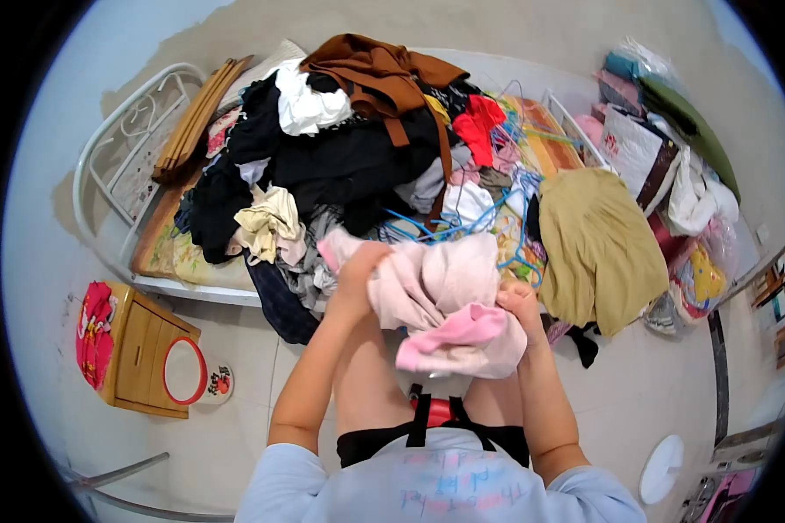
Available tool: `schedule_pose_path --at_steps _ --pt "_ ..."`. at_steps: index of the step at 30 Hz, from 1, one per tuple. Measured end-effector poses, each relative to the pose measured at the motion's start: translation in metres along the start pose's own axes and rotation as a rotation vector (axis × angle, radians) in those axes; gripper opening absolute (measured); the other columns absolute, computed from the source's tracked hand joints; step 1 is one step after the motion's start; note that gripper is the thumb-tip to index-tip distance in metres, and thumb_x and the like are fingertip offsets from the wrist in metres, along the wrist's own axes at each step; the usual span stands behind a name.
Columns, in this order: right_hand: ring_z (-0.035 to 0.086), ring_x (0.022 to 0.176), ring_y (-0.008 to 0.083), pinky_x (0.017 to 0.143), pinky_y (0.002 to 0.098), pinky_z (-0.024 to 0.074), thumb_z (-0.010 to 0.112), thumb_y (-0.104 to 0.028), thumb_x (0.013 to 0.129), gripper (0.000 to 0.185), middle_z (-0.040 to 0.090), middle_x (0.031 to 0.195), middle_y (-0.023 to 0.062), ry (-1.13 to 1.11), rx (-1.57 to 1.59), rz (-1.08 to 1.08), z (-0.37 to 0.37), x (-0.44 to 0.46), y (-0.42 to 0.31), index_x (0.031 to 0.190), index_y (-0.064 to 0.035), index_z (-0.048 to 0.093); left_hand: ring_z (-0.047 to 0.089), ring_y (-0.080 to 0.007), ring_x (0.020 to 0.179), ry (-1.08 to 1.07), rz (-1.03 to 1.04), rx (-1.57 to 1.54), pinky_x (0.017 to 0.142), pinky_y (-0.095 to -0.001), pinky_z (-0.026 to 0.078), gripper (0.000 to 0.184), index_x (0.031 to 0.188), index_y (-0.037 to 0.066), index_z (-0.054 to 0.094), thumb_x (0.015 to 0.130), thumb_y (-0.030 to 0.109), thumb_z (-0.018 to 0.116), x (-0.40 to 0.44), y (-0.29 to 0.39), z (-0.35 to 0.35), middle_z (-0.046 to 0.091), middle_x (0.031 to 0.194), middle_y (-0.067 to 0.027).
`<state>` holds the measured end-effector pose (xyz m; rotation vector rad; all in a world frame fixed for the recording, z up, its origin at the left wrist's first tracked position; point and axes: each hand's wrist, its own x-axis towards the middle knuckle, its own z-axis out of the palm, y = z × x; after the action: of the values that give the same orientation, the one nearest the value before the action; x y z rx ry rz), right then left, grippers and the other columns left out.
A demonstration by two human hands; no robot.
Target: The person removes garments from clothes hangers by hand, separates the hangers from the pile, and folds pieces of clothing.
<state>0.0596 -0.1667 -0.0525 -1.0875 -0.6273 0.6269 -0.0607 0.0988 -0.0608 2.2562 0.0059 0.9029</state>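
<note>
A pale pink garment [436, 283] with a brighter pink band hangs bunched between my two hands, above my lap. My left hand [358, 270] is closed on its left part, the fingers partly hidden by the cloth. At its right edge, my right hand [519, 303] pinches the fabric. Just beyond is a bed heaped with clothes: black clothing [349, 166], a brown garment [375, 74], a white cloth [310, 103], a cream cloth [270, 222] and a red cloth [478, 128]. Blue hangers [453, 231] lie beside the garment. A khaki garment [597, 248] drapes over the bed's front edge.
A wooden cabinet [144, 349] with a red cloth on it stands at the left, beside a red-rimmed bin [187, 373]. Stuffed bags [632, 148] are piled at the right end of the bed. A round white object [663, 469] is at the lower right.
</note>
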Motion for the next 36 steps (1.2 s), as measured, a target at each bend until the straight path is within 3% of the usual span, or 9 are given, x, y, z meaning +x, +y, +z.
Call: schedule_pose_path --at_steps 6,10,13,16,20,23,26,29,36 --pt "0.042 0.051 0.0058 0.05 0.0183 0.037 0.059 0.0 0.077 0.029 0.041 0.056 -0.0028 0.154 0.48 -0.039 0.004 -0.029 -0.012 0.061 -0.0112 0.037 0.052 -0.0154 0.094 0.591 -0.189 -0.176 0.085 -0.0266 0.04 0.03 0.103 0.003 0.054 0.073 0.005 0.06 -0.025 0.036 -0.055 0.056 0.1 -0.0051" --pt "0.05 0.066 0.0086 0.065 0.0225 0.0469 0.062 0.003 0.071 0.026 0.05 0.074 0.0011 0.123 0.496 -0.057 0.016 -0.033 -0.016 0.073 -0.0099 0.039 0.052 -0.0154 0.093 0.498 -0.227 -0.122 0.085 -0.0259 0.04 0.031 0.101 0.004 0.055 0.071 0.002 0.062 -0.041 0.032 -0.083 0.055 0.099 -0.0054" --pt "0.053 0.099 0.0219 0.087 0.0348 0.045 0.066 0.001 0.067 0.031 0.052 0.1 0.0098 0.096 0.51 -0.045 0.018 -0.043 -0.023 0.087 -0.0072 0.043 0.052 -0.0163 0.095 0.501 -0.151 -0.089 0.085 -0.0263 0.04 0.032 0.1 0.004 0.056 0.069 0.0 0.064 -0.044 0.045 -0.1 0.052 0.105 -0.0063" --pt "0.056 0.086 0.0144 0.076 0.0277 0.0487 0.066 0.005 0.069 0.032 0.052 0.095 0.0071 -0.043 0.566 -0.007 0.042 -0.054 -0.037 0.093 -0.004 0.046 0.05 -0.0178 0.102 0.561 -0.115 -0.041 0.086 -0.0272 0.04 0.031 0.099 0.004 0.057 0.069 -0.001 0.063 -0.042 0.075 -0.115 0.049 0.116 -0.0073" --pt "0.057 0.081 0.0124 0.068 0.0293 0.047 0.062 -0.004 0.078 0.021 0.056 0.086 0.0057 -0.512 -0.231 0.436 0.033 -0.059 0.013 0.097 -0.0021 0.052 0.047 -0.0217 0.111 0.123 -0.281 -0.06 0.089 -0.0294 0.04 0.034 0.101 0.007 0.062 0.069 -0.002 0.059 -0.047 0.051 -0.105 0.047 0.124 -0.0102" --pt "0.058 0.071 0.0164 0.062 0.0289 0.0458 0.062 -0.005 0.077 0.02 0.057 0.079 0.0083 -0.388 -0.789 0.135 0.03 -0.051 0.042 0.095 -0.0025 0.054 0.046 -0.0252 0.113 -0.181 -0.22 0.015 0.088 -0.0305 0.041 0.032 0.1 0.006 0.064 0.068 0.002 0.063 -0.07 0.023 -0.066 0.047 0.124 -0.0129" --pt "0.057 0.081 0.0259 0.07 0.0336 0.0458 0.061 -0.002 0.071 0.028 0.057 0.092 0.014 0.157 -0.924 -0.15 0.034 -0.032 0.041 0.098 -0.0041 0.054 0.048 -0.0251 0.11 -0.098 -0.354 -0.085 0.086 -0.0302 0.043 0.031 0.1 0.004 0.063 0.069 0.003 0.065 -0.084 0.04 -0.034 0.042 0.127 -0.0135" --pt "0.05 0.1 0.0331 0.082 0.0384 0.0419 0.058 0.001 0.068 0.034 0.053 0.108 0.0156 0.306 -1.272 -0.544 0.03 0.002 0.026 0.101 -0.0058 0.055 0.051 -0.0222 0.102 0.02 -0.412 -0.058 0.083 -0.0297 0.044 0.045 0.112 0.006 0.055 0.07 0.003 0.067 -0.083 0.047 -0.021 0.038 0.129 -0.0125" --pt "0.042 0.112 0.0357 0.095 0.0491 0.0309 0.062 -0.006 0.07 0.031 0.049 0.118 0.0126 0.315 -1.617 -0.425 -0.053 0.087 0.061 0.101 -0.0101 0.058 0.055 -0.0206 0.088 0.135 -0.642 0.017 0.074 -0.0288 0.047 0.051 0.117 0.005 0.049 0.069 0.008 0.069 -0.095 0.029 -0.014 0.045 0.117 -0.0107"
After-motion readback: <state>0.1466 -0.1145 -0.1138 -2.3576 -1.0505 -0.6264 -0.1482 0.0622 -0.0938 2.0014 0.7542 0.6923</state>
